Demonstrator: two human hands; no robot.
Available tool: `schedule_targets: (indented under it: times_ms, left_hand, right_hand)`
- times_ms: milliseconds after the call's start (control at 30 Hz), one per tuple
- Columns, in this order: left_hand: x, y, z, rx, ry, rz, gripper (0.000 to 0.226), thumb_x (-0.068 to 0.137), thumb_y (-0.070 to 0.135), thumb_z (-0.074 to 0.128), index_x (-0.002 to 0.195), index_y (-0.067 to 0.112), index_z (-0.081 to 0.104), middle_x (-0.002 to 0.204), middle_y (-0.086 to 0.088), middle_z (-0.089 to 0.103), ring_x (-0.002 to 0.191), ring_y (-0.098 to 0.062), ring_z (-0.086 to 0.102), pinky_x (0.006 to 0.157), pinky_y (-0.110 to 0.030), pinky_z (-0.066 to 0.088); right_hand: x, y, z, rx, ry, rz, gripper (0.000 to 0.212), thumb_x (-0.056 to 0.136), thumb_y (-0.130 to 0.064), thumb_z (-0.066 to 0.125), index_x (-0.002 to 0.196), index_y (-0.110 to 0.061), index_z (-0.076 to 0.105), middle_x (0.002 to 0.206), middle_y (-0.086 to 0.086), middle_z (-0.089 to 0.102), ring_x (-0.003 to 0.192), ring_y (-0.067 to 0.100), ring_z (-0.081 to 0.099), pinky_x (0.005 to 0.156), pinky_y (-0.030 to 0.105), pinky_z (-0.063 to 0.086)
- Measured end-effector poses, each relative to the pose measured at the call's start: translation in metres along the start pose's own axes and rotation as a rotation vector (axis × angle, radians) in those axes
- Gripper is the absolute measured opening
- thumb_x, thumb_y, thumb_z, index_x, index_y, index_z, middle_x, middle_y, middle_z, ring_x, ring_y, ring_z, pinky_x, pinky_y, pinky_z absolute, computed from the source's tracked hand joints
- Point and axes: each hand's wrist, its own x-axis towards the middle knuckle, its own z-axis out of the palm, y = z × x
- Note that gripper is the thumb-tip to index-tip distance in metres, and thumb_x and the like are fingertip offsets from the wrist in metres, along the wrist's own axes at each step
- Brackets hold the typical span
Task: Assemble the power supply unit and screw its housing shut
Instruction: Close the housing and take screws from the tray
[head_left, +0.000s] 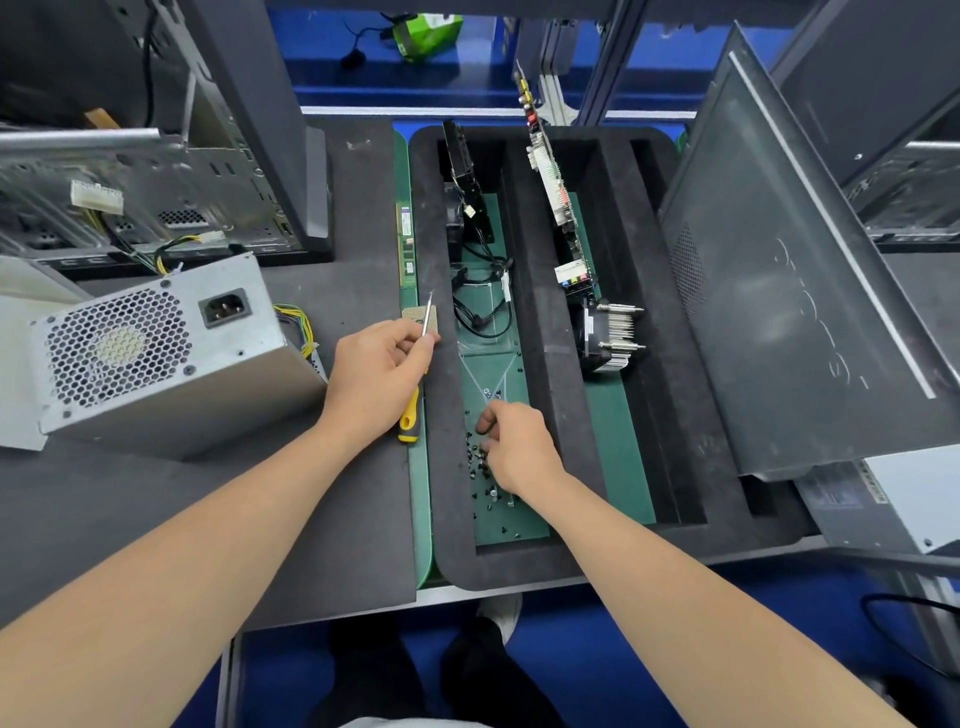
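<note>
A grey metal power supply unit (156, 353) with a honeycomb fan grille and a mains socket lies on the dark mat at the left, coloured wires trailing behind it. My left hand (376, 374) grips a screwdriver (410, 415) with a yellow and black handle, its thin shaft pointing up and away. My right hand (514, 447) reaches into the foam tray's left compartment, fingers curled down onto a scatter of small dark screws (480, 462) on the green floor. Whether a screw is pinched between the fingertips is hidden.
The black foam tray (566, 415) holds a fan with cables, an expansion card and a heatsink cooler (608, 338). A RAM stick (407, 244) lies along its left edge. An open computer case (130, 192) stands at the back left; a grey side panel (800, 291) leans at the right.
</note>
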Motion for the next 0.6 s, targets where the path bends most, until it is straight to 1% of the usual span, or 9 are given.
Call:
schedule_targets:
  times_ms: [33,100,200,300,400,500,600]
  left_hand:
    - [0.0000,-0.0002,0.0001,-0.003,-0.002,-0.001,0.024,0.100,0.029,0.063,0.091,0.012,0.076,0.075,-0.005,0.068,0.073,-0.022,0.061,0.074,-0.041,0.054]
    - [0.0001,-0.0003,0.0005,-0.007,0.000,-0.003,0.022,0.100,0.028,0.063,0.091,0.014,0.077,0.074,-0.004,0.067,0.071,-0.019,0.060,0.072,-0.036,0.052]
    - [0.0003,-0.0007,0.0013,-0.002,0.008,-0.003,0.019,0.100,0.027,0.065,0.090,0.017,0.077,0.072,-0.001,0.065,0.068,-0.013,0.057,0.068,-0.026,0.047]
    - [0.0003,-0.0012,0.0014,-0.005,0.012,-0.004,0.017,0.100,0.027,0.066,0.092,0.019,0.078,0.071,0.000,0.065,0.067,-0.010,0.054,0.067,-0.022,0.045]
    - [0.0008,-0.0016,0.0018,-0.002,0.014,0.007,0.019,0.100,0.028,0.066,0.089,0.017,0.077,0.070,-0.001,0.064,0.067,-0.012,0.054,0.066,-0.025,0.045]
    - [0.0008,-0.0024,0.0022,-0.002,0.016,0.009,0.019,0.100,0.029,0.066,0.089,0.017,0.077,0.070,0.000,0.064,0.066,-0.010,0.054,0.065,-0.023,0.045]
    - [0.0009,-0.0028,0.0016,0.008,0.016,0.012,0.020,0.100,0.030,0.065,0.089,0.018,0.077,0.070,0.002,0.064,0.066,-0.008,0.053,0.064,-0.020,0.043]
  right_hand:
    - [-0.0005,-0.0001,-0.0008,-0.002,0.000,0.002,0.035,0.090,0.015,0.052,0.110,-0.011,0.064,0.108,0.009,0.056,0.087,0.025,0.054,0.076,0.034,0.049]
    - [-0.0009,0.0013,-0.0021,-0.025,0.012,-0.013,0.041,0.087,0.017,0.053,0.114,-0.012,0.060,0.109,0.005,0.050,0.089,0.022,0.051,0.076,0.032,0.044]
    - [-0.0019,0.0025,-0.0021,-0.046,0.014,-0.018,0.039,0.087,0.016,0.054,0.113,-0.013,0.057,0.115,0.005,0.047,0.091,0.021,0.052,0.079,0.031,0.046]
    - [-0.0017,0.0026,-0.0004,-0.069,0.000,-0.006,0.034,0.092,0.010,0.058,0.116,-0.013,0.058,0.119,0.005,0.046,0.094,0.023,0.054,0.081,0.031,0.047]
    - [-0.0012,0.0029,0.0010,-0.086,-0.006,-0.004,0.032,0.094,0.008,0.058,0.119,-0.012,0.061,0.122,0.007,0.051,0.099,0.024,0.056,0.080,0.030,0.046]
    - [-0.0031,0.0023,0.0035,-0.066,0.036,-0.016,0.031,0.096,0.009,0.050,0.115,-0.012,0.064,0.116,0.008,0.060,0.097,0.027,0.062,0.073,0.030,0.049]
    - [-0.0040,0.0036,0.0044,0.024,0.071,-0.017,0.033,0.098,0.008,0.045,0.113,-0.013,0.065,0.107,0.009,0.066,0.089,0.026,0.064,0.067,0.027,0.048]
